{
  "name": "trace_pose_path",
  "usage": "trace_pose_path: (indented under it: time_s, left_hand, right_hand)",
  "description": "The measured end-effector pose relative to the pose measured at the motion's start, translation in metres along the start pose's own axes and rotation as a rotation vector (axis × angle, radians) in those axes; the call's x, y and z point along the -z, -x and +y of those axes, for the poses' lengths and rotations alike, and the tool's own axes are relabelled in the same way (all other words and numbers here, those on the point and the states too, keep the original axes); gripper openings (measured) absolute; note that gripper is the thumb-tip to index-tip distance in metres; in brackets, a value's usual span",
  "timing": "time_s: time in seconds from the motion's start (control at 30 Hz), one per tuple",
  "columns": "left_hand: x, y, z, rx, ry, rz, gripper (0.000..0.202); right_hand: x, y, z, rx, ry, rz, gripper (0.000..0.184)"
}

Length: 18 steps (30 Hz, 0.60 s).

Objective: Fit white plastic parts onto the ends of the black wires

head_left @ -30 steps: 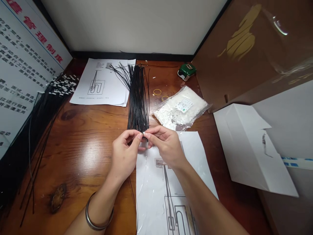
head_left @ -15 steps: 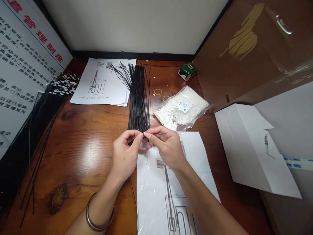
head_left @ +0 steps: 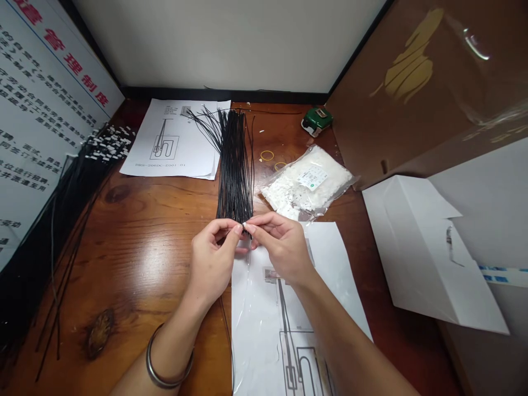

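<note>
A: Quick, tell abt the tbl [head_left: 136, 236]?
B: Looks glossy brown wood, w/ a dark knot [head_left: 99, 333] front L. Carries a blk wire bundle [head_left: 235, 170] at ctr, a few strands fanned over printed sheets [head_left: 142, 159] back L.
A: And R of that?
B: Holds a grn tape measure [head_left: 318, 119], a clear bag [head_left: 313, 179] w/ white pcs, yellow bands [head_left: 267, 156] nearby.
A: Rest?
B: White-tipped wires [head_left: 111, 144] far L, lg drawing [head_left: 258, 335] up front.

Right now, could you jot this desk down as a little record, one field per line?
Left hand: thumb and forefinger pinched; anything between them too small to tell
Right hand: pinching a small white piece
Beyond the hands: bundle of black wires
Right of bundle: labelled clear bag of white pieces
Farther back: green tape measure
Below right hand: printed drawing
Far left: black wires with white ends
</note>
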<state>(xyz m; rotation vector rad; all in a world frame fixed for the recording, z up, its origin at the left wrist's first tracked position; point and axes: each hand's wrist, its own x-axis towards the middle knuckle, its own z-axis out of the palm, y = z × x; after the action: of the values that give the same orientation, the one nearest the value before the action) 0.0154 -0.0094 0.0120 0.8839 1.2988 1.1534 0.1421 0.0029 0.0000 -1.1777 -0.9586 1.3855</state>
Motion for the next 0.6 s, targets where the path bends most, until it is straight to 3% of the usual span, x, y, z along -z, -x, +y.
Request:
trace_pose_path:
  time_s: [0.17, 0.37, 0.6]
  left_hand:
    - [-0.0009, 0.0006, 0.0014, 0.001, 0.007, -0.007, 0.021]
    - [-0.0006, -0.0005, 0.0012, -0.006, 0.011, 0.003, 0.022]
    - [0.0011, 0.0014, 0.0037, -0.016, 0.013, -0.043, 0.019]
  right_hand:
    - [0.0041, -0.0011, -0.0002, -0.010, -0.048, -0.053, 0.013]
    - [0.0020, 0.0002, -0.0001, 0.007, -0.015, -0.024, 0.015]
    - [0.0026, 0.0026, 0.0022, 0.071, 0.166, -0.132, 0.025]
